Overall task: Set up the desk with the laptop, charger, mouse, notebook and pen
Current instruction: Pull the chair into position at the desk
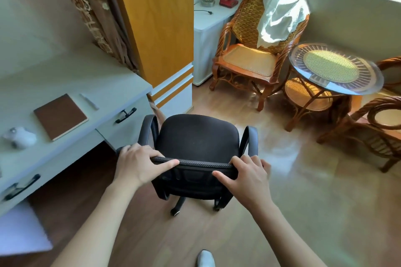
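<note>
A black office chair [196, 136] stands on the wooden floor just right of the white desk [71, 78]. My left hand [138, 162] and my right hand [249, 174] both grip the top edge of its backrest, thumbs on the near side. On the desk lie a brown notebook [60, 116], a white pen [89, 101] to its right, and a white mouse [20, 136] to its left, blurred. No laptop or charger is in view.
A tall orange-and-white cabinet [160, 28] stands behind the desk's right end. Rattan chairs [256, 50] and a round glass-topped table [334, 69] fill the right side under the window. Desk drawers with black handles [125, 115] face the chair.
</note>
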